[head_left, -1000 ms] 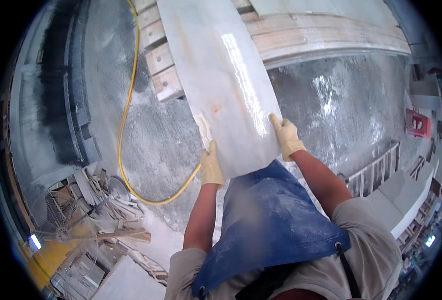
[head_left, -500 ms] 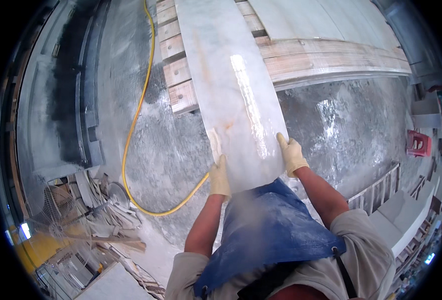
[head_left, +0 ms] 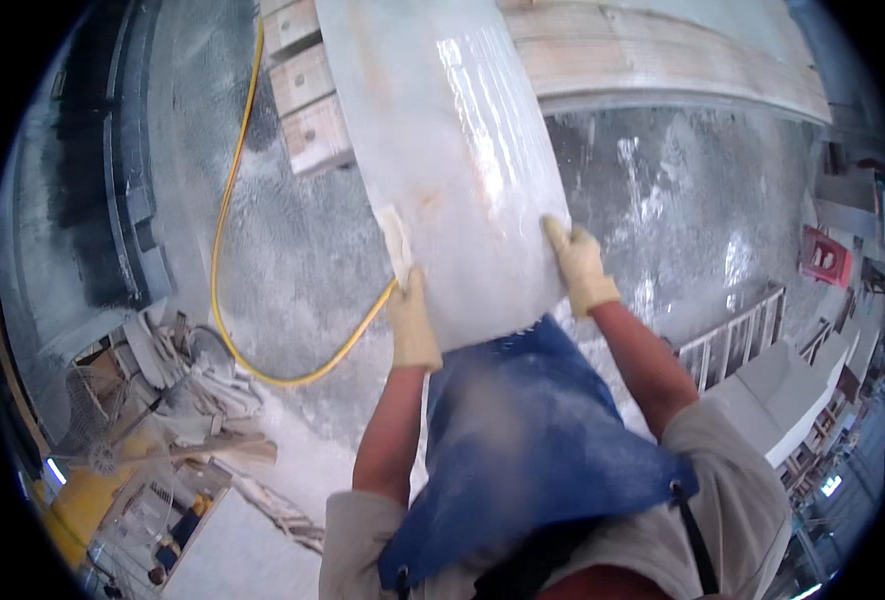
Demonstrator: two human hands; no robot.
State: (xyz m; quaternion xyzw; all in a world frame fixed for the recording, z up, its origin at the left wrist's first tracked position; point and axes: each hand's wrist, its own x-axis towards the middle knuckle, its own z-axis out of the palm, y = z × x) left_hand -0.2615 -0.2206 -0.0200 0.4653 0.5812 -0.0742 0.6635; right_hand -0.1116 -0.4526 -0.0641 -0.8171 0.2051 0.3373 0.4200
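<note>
A long, pale white stone slab [head_left: 453, 170], wet and glossy with a faint orange stain, stretches from my waist toward the far side. My left hand [head_left: 414, 325], in a cream glove, closes on its near left edge. Just ahead of that glove, a whitish strip [head_left: 394, 240] lies along the same edge; I cannot tell what it is. On the opposite edge my right hand [head_left: 579, 265], gloved alike, grips with its thumb on top and the fingers partly hidden. The slab's near end meets my blue apron [head_left: 543, 420].
Wooden beams [head_left: 318, 135] lie under and beside the slab, with a thick timber [head_left: 653, 60] to the right. A yellow hose [head_left: 225, 220] loops across the wet floor. Stone offcuts [head_left: 203, 390] and a fan [head_left: 103, 455] are lower left; a red stool [head_left: 825, 257] and ladder-like rack [head_left: 733, 335] are right.
The view has shifted, so the beams, slab and hose sit higher and farther left. Both hands keep their hold on the slab's edges. The bright reflections on its wet face have changed shape.
</note>
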